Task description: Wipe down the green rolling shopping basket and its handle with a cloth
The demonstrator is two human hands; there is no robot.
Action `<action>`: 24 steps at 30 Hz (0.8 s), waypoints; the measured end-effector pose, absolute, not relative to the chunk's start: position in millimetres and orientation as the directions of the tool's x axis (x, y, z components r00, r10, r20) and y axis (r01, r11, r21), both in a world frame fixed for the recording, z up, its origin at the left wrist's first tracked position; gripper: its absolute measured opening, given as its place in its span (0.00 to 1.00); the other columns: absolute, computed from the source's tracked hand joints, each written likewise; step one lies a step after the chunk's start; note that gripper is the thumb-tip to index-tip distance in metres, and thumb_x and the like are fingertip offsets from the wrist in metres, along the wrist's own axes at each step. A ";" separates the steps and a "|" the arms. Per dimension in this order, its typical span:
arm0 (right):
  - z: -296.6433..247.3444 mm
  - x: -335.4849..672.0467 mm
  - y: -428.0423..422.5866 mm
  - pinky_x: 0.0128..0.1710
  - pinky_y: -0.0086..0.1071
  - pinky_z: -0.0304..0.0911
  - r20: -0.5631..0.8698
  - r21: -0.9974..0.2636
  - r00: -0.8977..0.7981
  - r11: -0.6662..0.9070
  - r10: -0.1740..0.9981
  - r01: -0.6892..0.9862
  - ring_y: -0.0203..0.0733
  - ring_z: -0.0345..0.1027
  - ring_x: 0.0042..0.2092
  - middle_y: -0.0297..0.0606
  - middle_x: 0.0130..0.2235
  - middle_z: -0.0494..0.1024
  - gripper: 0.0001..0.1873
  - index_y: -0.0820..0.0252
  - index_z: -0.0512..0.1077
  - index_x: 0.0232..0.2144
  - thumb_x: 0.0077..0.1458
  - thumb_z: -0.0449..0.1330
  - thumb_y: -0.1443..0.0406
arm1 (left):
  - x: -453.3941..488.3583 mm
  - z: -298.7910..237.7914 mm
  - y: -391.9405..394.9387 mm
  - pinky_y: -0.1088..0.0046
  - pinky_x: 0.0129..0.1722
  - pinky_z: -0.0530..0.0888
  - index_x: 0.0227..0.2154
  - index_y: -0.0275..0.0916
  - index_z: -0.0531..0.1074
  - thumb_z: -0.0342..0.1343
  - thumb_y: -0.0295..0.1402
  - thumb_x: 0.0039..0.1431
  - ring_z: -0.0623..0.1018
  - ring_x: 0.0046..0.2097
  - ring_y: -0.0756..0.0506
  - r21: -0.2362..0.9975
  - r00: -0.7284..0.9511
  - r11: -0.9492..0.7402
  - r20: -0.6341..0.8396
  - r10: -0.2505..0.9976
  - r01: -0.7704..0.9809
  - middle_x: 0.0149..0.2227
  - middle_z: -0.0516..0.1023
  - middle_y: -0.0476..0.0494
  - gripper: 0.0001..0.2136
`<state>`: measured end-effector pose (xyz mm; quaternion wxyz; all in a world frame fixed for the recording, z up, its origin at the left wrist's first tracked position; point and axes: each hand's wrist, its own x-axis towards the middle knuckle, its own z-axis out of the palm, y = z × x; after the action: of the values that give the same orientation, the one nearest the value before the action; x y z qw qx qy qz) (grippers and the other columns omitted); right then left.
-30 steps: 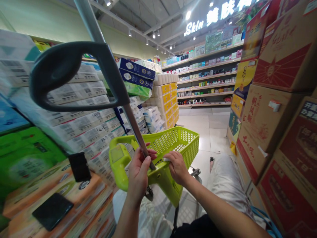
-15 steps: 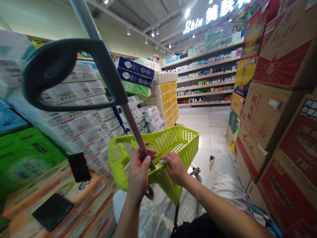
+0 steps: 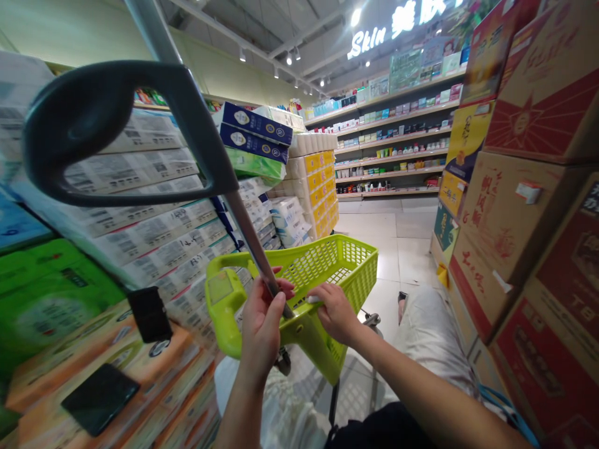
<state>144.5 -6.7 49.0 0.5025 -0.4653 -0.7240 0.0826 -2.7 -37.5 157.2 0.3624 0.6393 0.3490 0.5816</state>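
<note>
A lime-green shopping basket on wheels stands in front of me in a shop aisle. Its metal pull rod rises toward the camera and ends in a dark grey loop handle. My left hand is wrapped round the lower end of the rod, where it meets the basket's rim. My right hand presses a small white thing, perhaps a cloth, onto the near rim with its fingers closed over it. My legs in pale trousers show below.
Stacked packs of tissue paper fill the left side, with a black phone lying on an orange carton. Brown and red cardboard boxes tower on the right. Tiled floor runs ahead to shelves of bottles.
The view has shifted slightly, so the loop handle looms larger and nearer the camera. Both hands stay at the same places on the rod and the basket's rim.
</note>
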 end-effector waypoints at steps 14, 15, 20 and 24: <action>48.1 141.4 10.4 0.48 0.37 0.54 0.638 -0.585 -0.059 0.533 0.768 0.611 0.43 0.61 0.43 0.37 0.39 0.71 0.21 0.57 0.70 0.40 0.45 0.51 0.77 | -13.5 155.4 -17.7 0.69 0.42 0.72 0.48 0.40 0.66 0.54 0.36 0.56 0.74 0.37 0.48 0.861 0.097 -0.508 0.504 0.858 0.021 0.36 0.73 0.49 0.17; 52.3 133.9 7.8 0.48 0.37 0.54 0.640 -0.581 -0.073 0.544 0.765 0.605 0.43 0.61 0.43 0.37 0.39 0.71 0.21 0.57 0.70 0.40 0.45 0.51 0.77 | -13.8 155.4 -16.9 0.69 0.42 0.72 0.48 0.40 0.66 0.55 0.36 0.55 0.74 0.37 0.48 0.863 0.099 -0.505 0.501 0.860 0.023 0.36 0.73 0.49 0.17; 65.6 116.2 -1.7 0.48 0.36 0.54 0.646 -0.540 -0.204 0.629 0.736 0.559 0.43 0.62 0.44 0.36 0.40 0.71 0.22 0.55 0.69 0.44 0.46 0.53 0.76 | -14.9 156.6 -16.2 0.71 0.42 0.72 0.49 0.40 0.65 0.55 0.36 0.56 0.74 0.37 0.48 0.873 0.112 -0.488 0.484 0.868 0.010 0.36 0.73 0.48 0.18; 54.7 134.8 6.0 0.48 0.36 0.54 0.661 -0.514 -0.220 0.647 0.717 0.564 0.42 0.63 0.45 0.37 0.42 0.72 0.24 0.55 0.69 0.45 0.46 0.51 0.77 | -15.2 157.0 -16.5 0.70 0.42 0.72 0.49 0.40 0.66 0.55 0.36 0.56 0.74 0.38 0.48 0.864 0.130 -0.503 0.499 0.857 0.003 0.36 0.73 0.48 0.17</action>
<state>134.8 6.0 54.7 0.4689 -0.4122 -0.7769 0.0817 -15.2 -16.5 157.0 0.3739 0.6521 0.3295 0.5713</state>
